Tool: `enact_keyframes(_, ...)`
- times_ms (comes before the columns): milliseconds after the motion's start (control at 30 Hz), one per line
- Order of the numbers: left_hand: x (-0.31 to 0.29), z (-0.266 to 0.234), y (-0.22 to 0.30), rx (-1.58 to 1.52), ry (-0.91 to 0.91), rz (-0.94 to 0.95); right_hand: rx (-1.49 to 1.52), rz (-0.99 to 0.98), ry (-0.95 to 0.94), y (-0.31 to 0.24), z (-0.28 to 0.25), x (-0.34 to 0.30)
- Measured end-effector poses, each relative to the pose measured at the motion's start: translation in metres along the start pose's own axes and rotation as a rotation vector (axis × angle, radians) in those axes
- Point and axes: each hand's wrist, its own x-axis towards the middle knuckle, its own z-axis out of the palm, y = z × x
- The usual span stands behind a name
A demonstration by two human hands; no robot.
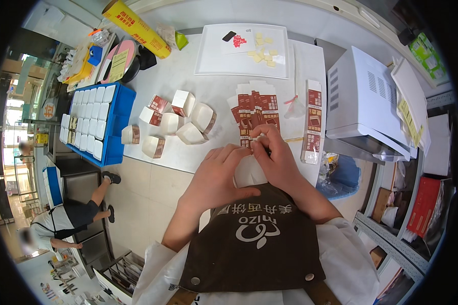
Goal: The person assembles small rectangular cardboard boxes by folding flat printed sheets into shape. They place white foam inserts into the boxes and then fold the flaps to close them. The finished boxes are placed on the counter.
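Note:
Close to my body, at the table's near edge, I hold a small paper carton (249,172) with a white inner side showing. My left hand (213,175) curls round its left side, fingertips at the upper edge and thumb below. At its upper right edge, my right hand (274,158) pinches with bent fingers. Just beyond lies a fanned pile of flat brown-and-white printed cartons (257,104), partly hidden by my fingers. To the left, several folded open cartons (203,118) stand or lie tipped on the white table (175,71).
Left is a blue crate (119,117) of white boxes. A white tray (208,56) with yellow and red pieces lies at the back. Right are a carton stack (312,122), a clear bag (295,108) and a white appliance (359,91). Another person (56,223) is far left.

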Motion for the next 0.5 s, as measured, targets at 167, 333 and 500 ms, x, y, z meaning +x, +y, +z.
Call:
enact_keyframes(167, -0.003, 0.001, -0.004, 0.067, -0.068, 0.015, 0.029, 0.054, -0.021, 0.004, 0.001, -0.001)
enact_keyframes(333, -0.006, -0.011, -0.009, 0.015, -0.109, -0.080, 0.225, 0.181, -0.142, 0.010, -0.014, 0.003)
enact_keyframes(500, -0.022, -0.018, -0.052, -0.632, 0.018, -0.224, 0.472, 0.277, -0.341, 0.033, -0.040, 0.000)
